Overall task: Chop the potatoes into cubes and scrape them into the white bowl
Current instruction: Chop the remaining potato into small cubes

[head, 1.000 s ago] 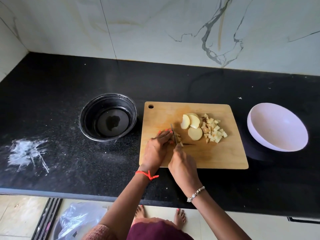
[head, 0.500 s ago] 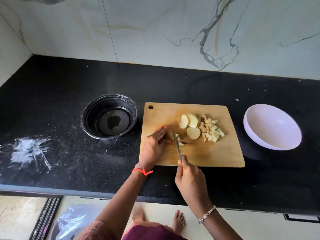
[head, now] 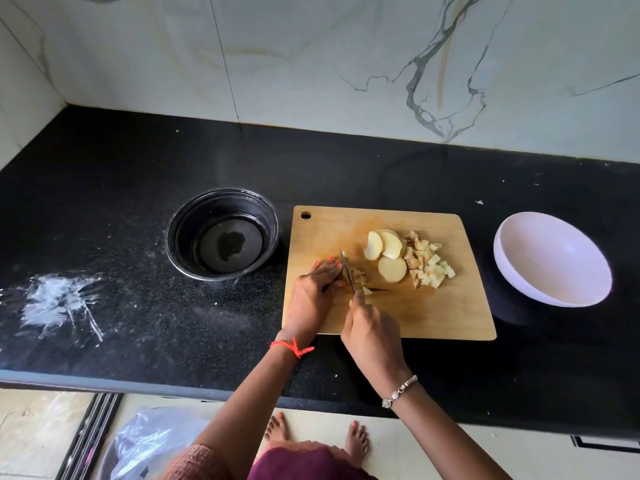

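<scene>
Left hand (head: 317, 289) shifted onto potato (head: 356, 274) | right hand (head: 372, 336) grips knife (head: 347, 270)

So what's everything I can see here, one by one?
Counter: one, black, below a marble wall.
Chopping board: one, wooden, middle of counter.
Potato slices: three, pale yellow, centre of board.
Potato cubes: a small pile, right of the slices.
Knife: one, on the board, cutting a potato piece.
White bowl: one, empty, right of board.
Black bowl: one, left of board.
White smear: one, far left of counter.
Plastic bag: one, clear, on floor.
Left hand: steadies the potato; red wrist thread.
Right hand: grips knife; silver bracelet.
Feet: two, bare.
</scene>
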